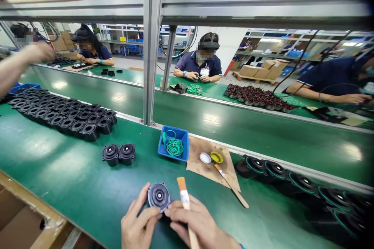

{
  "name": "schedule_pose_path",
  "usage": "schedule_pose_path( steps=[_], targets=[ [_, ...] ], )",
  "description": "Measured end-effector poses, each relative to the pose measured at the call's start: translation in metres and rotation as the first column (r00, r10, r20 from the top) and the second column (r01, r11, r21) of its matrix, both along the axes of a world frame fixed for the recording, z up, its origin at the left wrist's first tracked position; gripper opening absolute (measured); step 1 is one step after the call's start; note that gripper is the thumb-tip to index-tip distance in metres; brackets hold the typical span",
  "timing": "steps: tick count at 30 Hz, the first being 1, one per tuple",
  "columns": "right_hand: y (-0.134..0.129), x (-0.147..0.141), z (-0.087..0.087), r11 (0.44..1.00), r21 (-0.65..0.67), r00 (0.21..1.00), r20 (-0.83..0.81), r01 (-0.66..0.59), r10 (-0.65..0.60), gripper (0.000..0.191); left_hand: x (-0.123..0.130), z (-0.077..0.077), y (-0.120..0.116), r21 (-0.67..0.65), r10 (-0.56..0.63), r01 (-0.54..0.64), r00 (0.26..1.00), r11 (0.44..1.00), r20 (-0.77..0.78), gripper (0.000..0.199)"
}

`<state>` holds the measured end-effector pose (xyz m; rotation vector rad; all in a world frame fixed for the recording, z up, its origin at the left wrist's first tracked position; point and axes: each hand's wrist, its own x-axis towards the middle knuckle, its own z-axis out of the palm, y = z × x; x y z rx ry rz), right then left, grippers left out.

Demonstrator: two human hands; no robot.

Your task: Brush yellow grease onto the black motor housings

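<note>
A round black housing [159,197] with a pale pin at its centre is held upright over the green bench. My left hand [140,218] grips its left and lower edge. My right hand [194,220] holds a wooden-handled brush [184,194], bristles up, while its fingertips touch the housing's lower right edge. Beyond them, a blue bin [173,143] holds green rings [174,147]. On a cardboard sheet [201,144] are a white lid [205,158], a yellow cap [216,157] and a second brush [230,186].
Two black housings [119,154] stand left of the bin. Rows of black parts [61,113] cover the far left. Housings with green rings [304,183] line the right. A metal post [148,46] rises behind the bin. Several people work across the bench; an arm [26,60] reaches in at left.
</note>
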<state>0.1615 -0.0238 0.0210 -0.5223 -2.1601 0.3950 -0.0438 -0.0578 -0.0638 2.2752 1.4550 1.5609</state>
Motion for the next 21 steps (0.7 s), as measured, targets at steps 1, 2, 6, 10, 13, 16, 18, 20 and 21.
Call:
schedule_pose_path(
  steps=[1, 2, 6, 10, 13, 16, 18, 20, 21],
  targets=[
    [0.001, 0.003, 0.004, 0.992, -0.126, 0.998, -0.058, 0.001, -0.009, 0.023, 0.001, -0.001, 0.000, -0.042, 0.031, -0.029, 0.998, 0.999, 0.054, 0.014],
    [0.002, 0.007, 0.007, 0.969, -0.246, 0.995, -0.100, -0.004, -0.022, 0.028, 0.002, -0.001, -0.001, -0.085, 0.070, -0.060, 0.991, 0.995, 0.114, 0.010],
    [0.007, 0.021, 0.018, 0.841, -0.537, 0.978, -0.136, 0.063, -0.160, 0.050, 0.010, 0.001, -0.001, -0.231, 0.173, -0.118, 0.957, 0.966, 0.235, 0.043],
    [0.013, 0.019, 0.025, 0.740, -0.652, 0.944, -0.116, 0.163, -0.310, 0.058, 0.014, 0.000, 0.002, -0.343, 0.187, -0.101, 0.956, 0.934, 0.227, 0.070],
    [0.015, 0.011, 0.023, 0.531, -0.845, 0.951, -0.114, 0.060, -0.288, 0.061, 0.014, -0.002, 0.005, -0.366, 0.158, -0.062, 0.958, 0.929, 0.238, 0.055],
    [0.015, 0.004, 0.015, 0.366, -0.930, 0.961, -0.082, 0.021, -0.265, 0.064, 0.013, -0.003, 0.006, -0.381, 0.141, -0.032, 0.954, 0.924, 0.263, 0.050],
    [0.015, 0.002, 0.007, 0.326, -0.945, 0.958, -0.058, 0.038, -0.279, 0.067, 0.013, -0.002, 0.006, -0.389, 0.153, -0.036, 0.949, 0.921, 0.275, 0.051],
    [0.016, -0.001, 0.001, 0.308, -0.950, 0.956, -0.047, 0.046, -0.288, 0.069, 0.014, -0.001, 0.006, -0.392, 0.157, -0.035, 0.947, 0.919, 0.282, 0.052],
    [0.016, -0.002, -0.001, 0.304, -0.952, 0.957, -0.043, 0.048, -0.287, 0.070, 0.014, -0.001, 0.006, -0.390, 0.155, -0.033, 0.946, 0.920, 0.284, 0.052]
  ],
)
